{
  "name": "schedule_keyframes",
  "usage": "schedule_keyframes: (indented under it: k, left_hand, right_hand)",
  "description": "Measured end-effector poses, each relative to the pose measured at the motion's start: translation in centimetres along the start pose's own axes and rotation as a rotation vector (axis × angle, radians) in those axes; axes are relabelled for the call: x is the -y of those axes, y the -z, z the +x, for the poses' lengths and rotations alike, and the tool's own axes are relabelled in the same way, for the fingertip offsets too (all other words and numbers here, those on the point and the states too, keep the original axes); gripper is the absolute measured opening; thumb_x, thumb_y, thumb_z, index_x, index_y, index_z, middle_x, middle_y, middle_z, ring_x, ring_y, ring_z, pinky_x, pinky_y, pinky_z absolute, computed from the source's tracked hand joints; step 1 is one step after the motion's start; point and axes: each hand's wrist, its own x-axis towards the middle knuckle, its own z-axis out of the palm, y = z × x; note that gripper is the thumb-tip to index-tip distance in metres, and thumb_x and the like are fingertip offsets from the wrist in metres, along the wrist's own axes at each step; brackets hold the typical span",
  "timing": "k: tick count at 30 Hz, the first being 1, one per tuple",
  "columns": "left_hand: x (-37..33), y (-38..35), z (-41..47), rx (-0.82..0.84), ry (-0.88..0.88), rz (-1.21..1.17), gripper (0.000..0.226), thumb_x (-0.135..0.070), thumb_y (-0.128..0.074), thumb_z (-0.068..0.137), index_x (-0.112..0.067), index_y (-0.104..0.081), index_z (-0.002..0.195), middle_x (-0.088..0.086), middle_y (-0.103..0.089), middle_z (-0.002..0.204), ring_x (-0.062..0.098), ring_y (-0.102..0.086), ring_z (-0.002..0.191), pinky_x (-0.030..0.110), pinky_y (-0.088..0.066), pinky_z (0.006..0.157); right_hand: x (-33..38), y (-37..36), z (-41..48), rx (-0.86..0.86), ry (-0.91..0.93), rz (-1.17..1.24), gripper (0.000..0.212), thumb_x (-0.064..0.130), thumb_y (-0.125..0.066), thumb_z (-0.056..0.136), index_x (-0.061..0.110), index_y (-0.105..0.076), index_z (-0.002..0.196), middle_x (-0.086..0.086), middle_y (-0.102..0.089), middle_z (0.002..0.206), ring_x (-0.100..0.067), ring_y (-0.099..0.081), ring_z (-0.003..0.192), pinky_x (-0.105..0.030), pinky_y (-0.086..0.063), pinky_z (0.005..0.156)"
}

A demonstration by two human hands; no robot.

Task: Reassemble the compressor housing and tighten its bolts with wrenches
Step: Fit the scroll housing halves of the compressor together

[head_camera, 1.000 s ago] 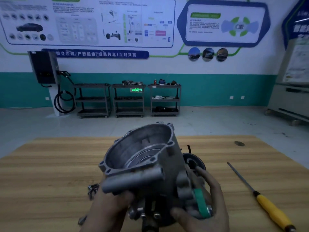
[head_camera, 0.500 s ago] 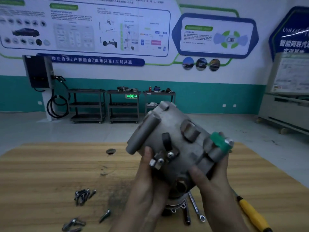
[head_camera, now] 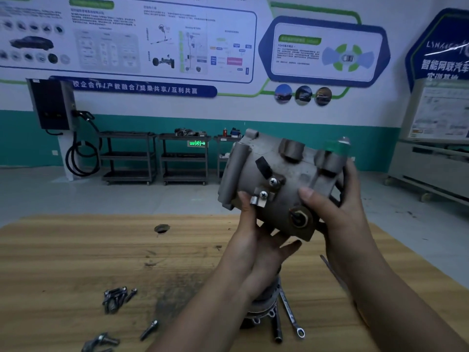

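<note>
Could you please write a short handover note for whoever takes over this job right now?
Left hand and right hand: both hold the compressor housing in the air above the wooden table.
On the table: loose bolts, wrenches, another compressor part below the hands.
Done: housing in hand; bolts lie loose, unfitted.
Left: seat the housing, fit the bolts, tighten with wrenches.

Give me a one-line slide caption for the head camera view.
The left hand and right hand hold the compressor housing above the wooden table, bolts and wrenches lying below.
</note>
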Motion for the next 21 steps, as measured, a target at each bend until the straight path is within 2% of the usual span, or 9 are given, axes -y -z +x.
schedule_keyframes:
  k: [3, 5, 7, 9, 11, 13, 16, 18, 21]
  left_hand:
    - [-0.2, 0.4, 0.0, 0.017, 0.112, 0.028, 0.08, -0.069, -0.044, 0.07, -0.026, -0.045, 0.137, 0.012, -0.058, 0.131, 0.036, -0.059, 0.114, 0.049, -0.049, 0.089]
    - [-0.2, 0.1, 0.0, 0.003, 0.168, -0.005, 0.08, -0.068, -0.045, 0.07, -0.027, -0.042, 0.138, 0.011, -0.059, 0.13, 0.037, -0.062, 0.109, 0.046, -0.054, 0.083]
    - [-0.1, -0.3, 0.2, -0.026, 0.205, -0.052, 0.084, -0.07, -0.047, 0.068, -0.027, -0.04, 0.14, 0.009, -0.059, 0.13, 0.039, -0.062, 0.107, 0.047, -0.055, 0.08]
    - [-0.1, -0.3, 0.4, -0.045, 0.229, -0.088, 0.089, -0.072, -0.049, 0.065, -0.028, -0.036, 0.142, 0.011, -0.057, 0.132, 0.041, -0.062, 0.106, 0.048, -0.056, 0.078]
    - [0.1, 0.0, 0.3, -0.054, 0.27, -0.091, 0.096, -0.073, -0.052, 0.06, -0.029, -0.033, 0.143, 0.014, -0.054, 0.133, 0.042, -0.063, 0.103, 0.046, -0.057, 0.074]
    - [0.1, 0.5, 0.0, -0.044, 0.318, -0.05, 0.102, -0.075, -0.051, 0.056, -0.028, -0.029, 0.143, 0.016, -0.053, 0.132, 0.044, -0.064, 0.1, 0.04, -0.058, 0.07]
    - [0.1, 1.4, -0.4, -0.025, 0.378, 0.069, 0.101, -0.077, -0.04, 0.064, -0.027, -0.015, 0.148, 0.017, -0.059, 0.125, 0.043, -0.065, 0.099, 0.036, -0.058, 0.067]
    - [0.1, 1.5, -1.3, -0.038, 0.421, 0.15, 0.084, -0.07, -0.039, 0.078, -0.027, -0.016, 0.147, 0.014, -0.064, 0.117, 0.041, -0.067, 0.094, 0.038, -0.059, 0.07]
    - [0.6, 2.6, -3.9, -0.009, 0.385, 0.321, 0.033, -0.039, -0.049, 0.095, -0.02, -0.048, 0.122, 0.012, -0.073, 0.095, 0.032, -0.071, 0.075, 0.032, -0.058, 0.059]
  right_hand:
    - [1.0, -0.1, 1.9, -0.042, -0.08, -0.056, 0.08, 0.034, -0.079, 0.052, 0.046, -0.047, 0.125, 0.008, -0.056, 0.12, -0.019, -0.065, 0.1, -0.027, -0.054, 0.061]
    - [1.8, -0.2, 3.4, -0.035, -0.106, -0.112, 0.086, 0.034, -0.079, 0.05, 0.044, -0.046, 0.129, 0.014, -0.055, 0.115, -0.015, -0.063, 0.1, -0.028, -0.053, 0.064]
    - [2.6, -0.5, 4.6, 0.004, -0.135, -0.185, 0.099, 0.033, -0.088, 0.042, 0.041, -0.047, 0.132, 0.011, -0.057, 0.117, -0.014, -0.063, 0.101, -0.027, -0.051, 0.066]
    - [3.0, -0.9, 5.6, 0.054, -0.18, -0.241, 0.104, 0.042, -0.082, 0.037, 0.041, -0.045, 0.134, 0.004, -0.056, 0.125, -0.014, -0.063, 0.1, -0.02, -0.049, 0.057]
    - [3.2, -1.4, 6.4, 0.082, -0.235, -0.249, 0.102, 0.038, -0.081, 0.045, 0.042, -0.04, 0.138, 0.0, -0.056, 0.126, -0.009, -0.068, 0.089, -0.016, -0.048, 0.05]
    - [2.9, -1.7, 7.1, 0.091, -0.28, -0.231, 0.098, 0.023, -0.083, 0.058, 0.04, -0.035, 0.142, -0.001, -0.057, 0.117, -0.003, -0.069, 0.07, -0.014, -0.048, 0.046]
    - [2.5, -2.1, 7.6, 0.123, -0.325, -0.309, 0.093, 0.016, -0.082, 0.063, 0.041, -0.037, 0.141, 0.004, -0.054, 0.102, -0.003, -0.068, 0.064, -0.013, -0.047, 0.043]
    - [2.5, -2.3, 8.0, 0.148, -0.352, -0.377, 0.093, 0.016, -0.082, 0.062, 0.042, -0.038, 0.14, 0.002, -0.054, 0.104, -0.005, -0.067, 0.066, -0.013, -0.047, 0.043]
    - [2.9, -2.4, 8.5, 0.194, -0.385, -0.414, 0.091, 0.013, -0.082, 0.063, 0.04, -0.039, 0.139, 0.001, -0.057, 0.101, -0.005, -0.069, 0.059, -0.017, -0.049, 0.043]
